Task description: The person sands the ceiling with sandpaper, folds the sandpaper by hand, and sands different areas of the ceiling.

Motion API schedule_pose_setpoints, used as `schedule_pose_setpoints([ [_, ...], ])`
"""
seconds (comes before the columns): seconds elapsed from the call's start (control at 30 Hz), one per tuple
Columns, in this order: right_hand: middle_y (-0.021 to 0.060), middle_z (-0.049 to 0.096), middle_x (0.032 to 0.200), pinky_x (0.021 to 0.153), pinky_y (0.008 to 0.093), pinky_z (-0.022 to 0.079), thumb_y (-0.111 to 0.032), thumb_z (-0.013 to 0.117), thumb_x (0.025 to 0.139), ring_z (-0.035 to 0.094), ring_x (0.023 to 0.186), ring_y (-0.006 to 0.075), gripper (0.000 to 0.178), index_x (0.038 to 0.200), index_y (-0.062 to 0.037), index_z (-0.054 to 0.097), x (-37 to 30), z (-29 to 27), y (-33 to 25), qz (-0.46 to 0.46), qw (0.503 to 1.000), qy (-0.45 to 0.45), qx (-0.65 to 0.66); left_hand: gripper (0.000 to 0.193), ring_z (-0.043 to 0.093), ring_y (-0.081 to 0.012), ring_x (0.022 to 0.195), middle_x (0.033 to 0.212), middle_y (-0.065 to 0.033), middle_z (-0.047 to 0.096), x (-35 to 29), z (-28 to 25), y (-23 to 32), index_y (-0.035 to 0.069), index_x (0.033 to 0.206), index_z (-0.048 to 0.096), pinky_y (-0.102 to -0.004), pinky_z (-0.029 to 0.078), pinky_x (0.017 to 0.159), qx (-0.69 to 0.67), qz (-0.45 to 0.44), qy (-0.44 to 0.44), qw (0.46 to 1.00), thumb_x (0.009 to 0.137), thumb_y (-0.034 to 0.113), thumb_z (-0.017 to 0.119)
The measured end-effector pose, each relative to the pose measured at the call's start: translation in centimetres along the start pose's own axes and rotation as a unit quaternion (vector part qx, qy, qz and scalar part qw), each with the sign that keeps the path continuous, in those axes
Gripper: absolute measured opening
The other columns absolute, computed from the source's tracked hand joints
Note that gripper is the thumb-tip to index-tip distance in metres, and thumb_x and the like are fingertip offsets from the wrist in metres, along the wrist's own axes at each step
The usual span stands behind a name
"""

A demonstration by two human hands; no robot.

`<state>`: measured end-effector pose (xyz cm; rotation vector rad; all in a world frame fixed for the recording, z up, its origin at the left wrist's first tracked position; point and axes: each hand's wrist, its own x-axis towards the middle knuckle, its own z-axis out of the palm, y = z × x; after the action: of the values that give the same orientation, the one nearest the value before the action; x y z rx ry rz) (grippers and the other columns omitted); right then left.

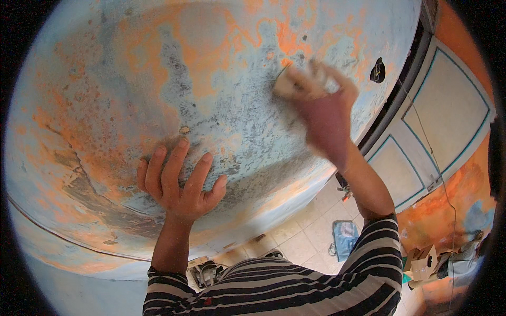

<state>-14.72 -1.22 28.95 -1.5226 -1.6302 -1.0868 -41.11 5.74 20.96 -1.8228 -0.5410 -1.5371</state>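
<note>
A large curved panel (237, 105), like a vehicle's body, fills most of the head view. Its light blue paint is worn through in orange and dark grey patches. My left hand (182, 184) lies flat against the lower middle of it, fingers spread and holding nothing. Farther up and to the right, my right hand (327, 116) is closed on a pale tan sanding pad (285, 87) pressed to the surface. Motion smears these fingers and the pad's edges. The back of that hand looks reddish purple; whether that is a covering or a stain I cannot tell.
A black fitting with wires (377, 70) sits near the panel's right edge. Beyond stand a white door with blue trim (445, 105) and an orange wall. On the tiled floor (295, 237) lies a blue packet (345, 237); a cardboard box (422, 263) stands at the lower right.
</note>
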Motion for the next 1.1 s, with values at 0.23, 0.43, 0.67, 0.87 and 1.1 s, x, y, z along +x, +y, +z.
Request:
schedule_pose_setpoints([
  [0.23,0.0169,0.052,0.137,0.11,0.0328,0.032,-0.001,0.065,0.08,0.039,0.134,0.0253,0.039,0.118,-0.0122,0.068,-0.7,0.8,-0.2,0.041,0.994,0.02,0.095,0.031,0.042,-0.0291,0.128,0.123,-0.0068,0.062,0.1,-0.3,0.1,0.025,0.098,0.069,-0.0506,0.023,0.11,0.006,-0.005,-0.009,1.0,0.089,0.051,0.055],
  [0.43,0.0146,0.049,0.134,0.108,0.0348,0.034,-0.001,0.061,0.086,0.037,0.131,0.0281,0.036,0.12,-0.0109,0.067,-0.9,0.5,-1.0,0.01,0.996,0.026,0.086,0.029,0.042,-0.0288,0.128,0.124,-0.0063,0.062,0.0,-0.2,0.0,0.025,0.098,0.069,-0.0506,0.022,0.111,0.001,-0.004,-0.007,1.0,0.088,0.049,0.057],
  [0.67,0.0175,0.053,0.137,0.109,0.0374,0.03,0.01,0.053,0.073,0.041,0.13,0.0305,0.048,0.117,-0.0056,0.065,-0.7,0.2,-0.9,0.016,0.996,0.03,0.081,0.029,0.042,-0.029,0.129,0.125,-0.0062,0.06,0.1,-0.3,0.1,0.025,0.101,0.068,-0.0511,0.023,0.111,-0.006,0.002,-0.003,1.0,0.087,0.048,0.058],
  [0.87,0.0113,0.052,0.124,0.104,0.0352,0.034,-0.008,0.064,0.085,0.04,0.122,0.0304,0.032,0.116,-0.0156,0.069,0.2,1.2,0.8,0.134,0.902,0.039,0.408,0.029,0.042,-0.0296,0.129,0.124,-0.0066,0.061,-0.1,-0.3,0.1,0.025,0.101,0.068,-0.0518,0.023,0.111,-0.009,-0.001,0.0,1.0,0.087,0.048,0.058],
  [1.1,0.0137,0.054,0.137,0.104,0.0356,0.038,0.001,0.065,0.08,0.051,0.127,0.0232,0.037,0.116,-0.0066,0.065,0.2,1.1,0.5,-0.014,0.999,0.012,-0.031,0.029,0.042,-0.0297,0.129,0.124,-0.0068,0.061,-0.1,-0.4,0.0,0.025,0.101,0.068,-0.0517,0.022,0.111,-0.013,-0.004,-0.008,1.0,0.086,0.048,0.059],
])
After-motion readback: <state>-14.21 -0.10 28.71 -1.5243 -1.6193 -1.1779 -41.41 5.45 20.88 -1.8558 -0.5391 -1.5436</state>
